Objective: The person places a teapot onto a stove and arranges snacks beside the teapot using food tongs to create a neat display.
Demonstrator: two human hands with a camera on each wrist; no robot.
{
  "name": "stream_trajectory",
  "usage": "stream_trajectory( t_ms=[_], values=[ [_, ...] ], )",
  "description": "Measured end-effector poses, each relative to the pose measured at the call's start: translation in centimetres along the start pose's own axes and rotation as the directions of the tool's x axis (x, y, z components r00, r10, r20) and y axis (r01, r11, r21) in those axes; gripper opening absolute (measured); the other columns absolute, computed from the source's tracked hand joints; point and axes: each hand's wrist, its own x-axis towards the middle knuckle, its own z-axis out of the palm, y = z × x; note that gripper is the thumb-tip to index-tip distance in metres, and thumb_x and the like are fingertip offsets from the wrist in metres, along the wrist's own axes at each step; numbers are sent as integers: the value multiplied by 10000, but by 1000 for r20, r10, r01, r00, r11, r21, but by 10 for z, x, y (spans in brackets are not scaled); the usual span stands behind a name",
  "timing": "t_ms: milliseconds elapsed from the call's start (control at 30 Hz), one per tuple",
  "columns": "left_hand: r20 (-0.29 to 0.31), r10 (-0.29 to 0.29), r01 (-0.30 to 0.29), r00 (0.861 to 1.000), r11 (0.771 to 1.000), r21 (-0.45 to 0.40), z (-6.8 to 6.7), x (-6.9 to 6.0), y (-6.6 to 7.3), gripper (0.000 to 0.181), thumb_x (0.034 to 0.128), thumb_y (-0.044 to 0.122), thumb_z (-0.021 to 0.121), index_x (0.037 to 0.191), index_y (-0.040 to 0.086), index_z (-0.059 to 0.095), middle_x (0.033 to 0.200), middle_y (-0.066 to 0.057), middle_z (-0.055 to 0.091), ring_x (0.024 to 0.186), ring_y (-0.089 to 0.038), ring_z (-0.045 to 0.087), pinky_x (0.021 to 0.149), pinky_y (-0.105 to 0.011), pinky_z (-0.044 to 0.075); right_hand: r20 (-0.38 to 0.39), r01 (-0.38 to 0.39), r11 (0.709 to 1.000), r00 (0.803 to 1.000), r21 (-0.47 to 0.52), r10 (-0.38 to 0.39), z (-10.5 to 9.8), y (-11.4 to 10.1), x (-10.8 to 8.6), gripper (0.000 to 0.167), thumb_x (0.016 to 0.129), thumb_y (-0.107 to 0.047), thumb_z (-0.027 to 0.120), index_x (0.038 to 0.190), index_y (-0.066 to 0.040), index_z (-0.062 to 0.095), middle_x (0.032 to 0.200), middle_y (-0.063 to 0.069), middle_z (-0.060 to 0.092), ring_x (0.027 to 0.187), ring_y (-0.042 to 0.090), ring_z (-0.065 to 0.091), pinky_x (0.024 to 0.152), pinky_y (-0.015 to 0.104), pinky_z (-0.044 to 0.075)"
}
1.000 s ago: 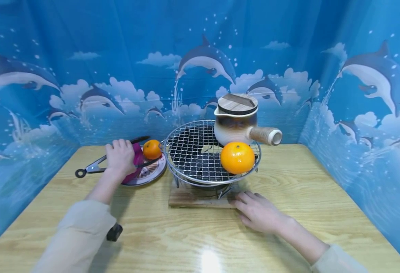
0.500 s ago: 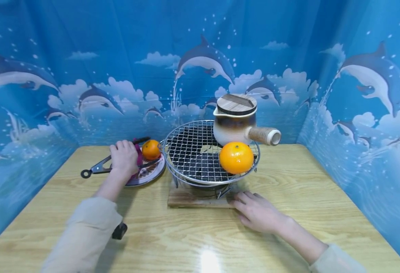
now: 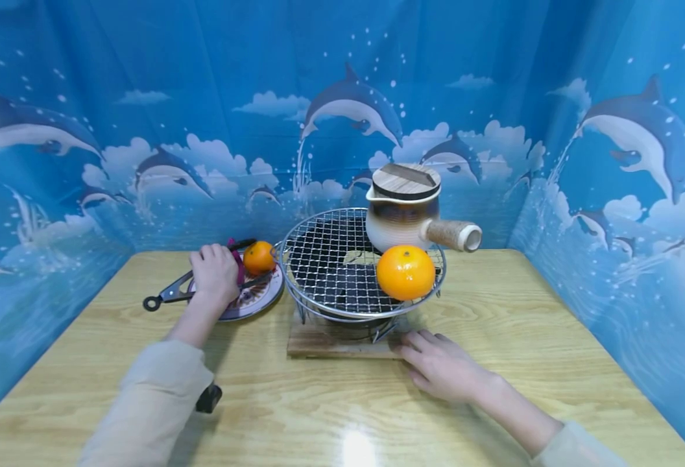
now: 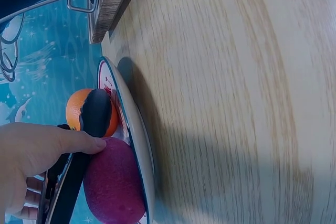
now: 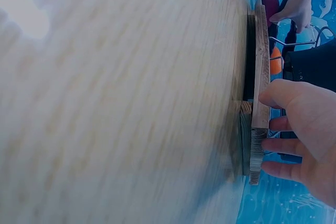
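Note:
My left hand (image 3: pixel 215 277) holds a pair of black-tipped tongs (image 4: pixel 67 184) over a plate (image 3: pixel 263 299) at the left. One tong arm lies beyond a small orange (image 3: pixel 258 258) on the plate, the other on its near side; whether they touch it I cannot tell. Beside the orange lies a purple-red oval, rough-skinned thing (image 4: pixel 114 182), mostly hidden by the hand in the head view; my thumb is against its upper end in the left wrist view. With loosely bent fingers, my right hand (image 3: pixel 444 366) touches the right front corner of a wooden board (image 3: pixel 339 346).
On the board stands a small stove topped by a round wire grill (image 3: pixel 331 259). A side-handled clay pot (image 3: pixel 401 224) with a wooden lid and a large orange (image 3: pixel 405 272) sit on the grill's right part. A dolphin-print curtain (image 3: pixel 342 97) rises behind the table.
My left hand has shifted a little to the right with the tongs, and their arms stand closer together round the small orange. The right hand stays at the board.

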Motion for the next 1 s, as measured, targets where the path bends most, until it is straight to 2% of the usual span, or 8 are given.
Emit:
stream_trajectory(
  t_ms=[300, 533, 733, 1000],
  values=[
    [31, -7, 6, 999, 1000, 7, 2, 1, 1, 685, 724, 246, 691, 1118, -248, 427, 996, -352, 459, 954, -454, 429, 794, -546, 354, 12, 1, 1000, 1000, -7, 0, 0, -1, 0, 395, 777, -229, 676, 1149, -113, 608, 1112, 62, 566, 1003, 238, 560, 818, 407, 494],
    [13, 0, 0, 1000, 1000, 8, 2, 1, 2, 694, 712, 259, 708, 1110, -240, 435, 1002, -340, 468, 945, -441, 433, 775, -536, 358, 17, -10, 1000, 1000, -9, 10, 1, -1, -1, 399, 770, -242, 682, 1141, -115, 609, 1106, 63, 565, 1002, 244, 561, 826, 420, 489],
    [29, -4, 5, 1000, 1000, -7, 2, -2, 0, 747, 686, 300, 738, 1111, -236, 438, 979, -317, 465, 938, -416, 426, 779, -538, 357, 0, 0, 1000, 1000, 0, 0, 1, -1, -1, 392, 774, -230, 680, 1145, -124, 612, 1101, 53, 567, 996, 234, 558, 812, 407, 495],
    [27, -26, 29, 999, 996, -88, 3, -3, -6, 817, 672, 345, 755, 1134, -237, 414, 1020, -341, 448, 980, -434, 417, 801, -560, 357, -6, -2, 1000, 1000, -2, 2, 2, -1, -1, 390, 765, -229, 686, 1132, -121, 614, 1092, 51, 564, 984, 231, 558, 799, 403, 498]
  ],
)
